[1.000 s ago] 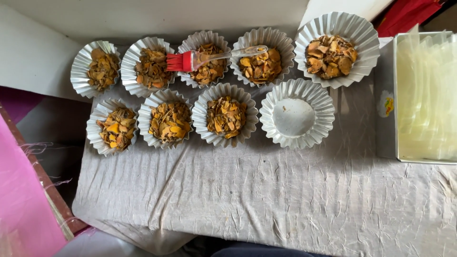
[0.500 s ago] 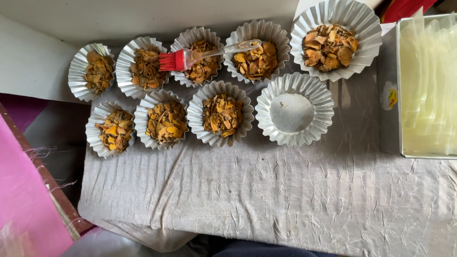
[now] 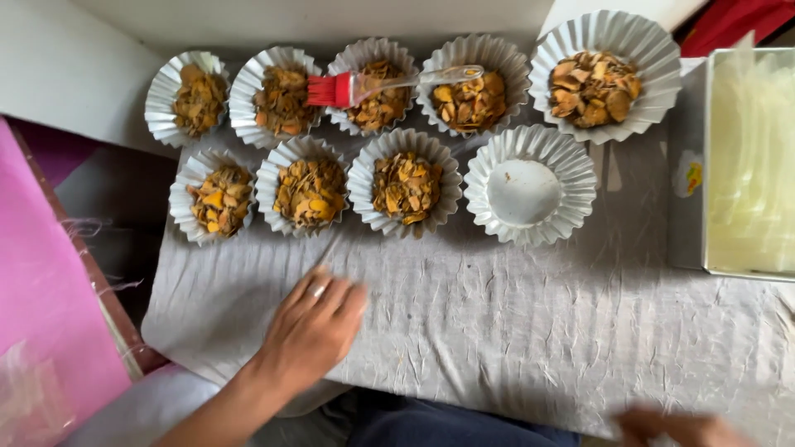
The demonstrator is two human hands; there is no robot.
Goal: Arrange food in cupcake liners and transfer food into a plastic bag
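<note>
Cloth, grey and creased, covers most of the frame, and we have our left hand lying flat on it in the lower left, fingers loosely spread, holding nothing, a ring on one finger. Our right hand shows only as a blur at the bottom right edge; we cannot tell whether it is open or closed, or whether it holds anything.

At the right edge stands a clear box with pale sheets stacked inside. Next in size come the fluted paper cups: the biggest filled cup sits at upper right, and just below it the one empty cup, bare white at the bottom. Seven smaller cups of orange-brown chips fill the upper left in two rows, packed rim against rim. The nearest to our left hand is the middle cup of the lower row, a little above our fingertips but apart from them. Smallest is the red brush, laid across two cups in the upper row, bristles to the left and clear handle to the right.

We judge the risk lies in the cloth: a press or drag of the flat hand could pull it and tip the light cups, spilling chips. The brush only rests on the rims, so any nudge could roll it off into a cup.
</note>
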